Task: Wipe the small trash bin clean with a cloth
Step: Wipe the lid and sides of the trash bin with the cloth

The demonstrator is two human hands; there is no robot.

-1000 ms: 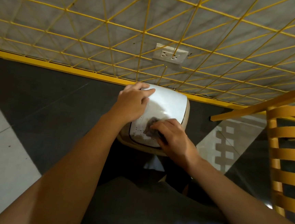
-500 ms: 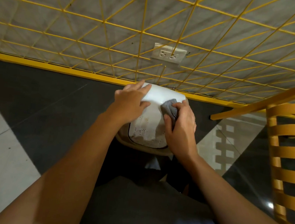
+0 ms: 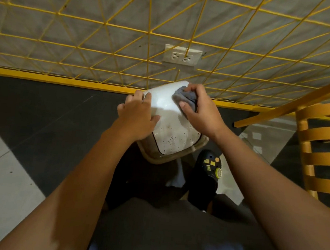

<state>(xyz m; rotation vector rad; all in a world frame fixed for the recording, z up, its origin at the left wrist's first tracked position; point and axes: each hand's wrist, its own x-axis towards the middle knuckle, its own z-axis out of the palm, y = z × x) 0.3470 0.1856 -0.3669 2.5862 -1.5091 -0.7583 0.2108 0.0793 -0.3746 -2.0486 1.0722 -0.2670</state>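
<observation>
Grey cloth (image 3: 184,95), bunched into a wad, sits in the right hand (image 3: 203,111) just above the middle of the frame. The fingers curl over it and the thumb pins it against the far corner of the bin (image 3: 170,134), so most of the cloth is hidden inside the fist. The bin stands at the centre of the frame on the dark floor (image 3: 41,114), close to the yellow wire grid (image 3: 109,24) and its yellow base rail. Only the white lid and a strip of tan rim show, and the body below is out of sight. The left hand (image 3: 139,115) grips the lid's left edge, fingers wrapped over the side and thumb lying across the top, covering that edge. Brown specks dot the near half of the lid, while the far half looks glossy, possibly wet. Behind the grid, a white wall outlet (image 3: 182,55) is crossed by wires. A black clog (image 3: 205,176) just below the bin carries small yellow and orange charms, too small to read. A yellow slatted chair (image 3: 321,150) is cut off by the right edge. Both forearms run out of the bottom of the frame.
</observation>
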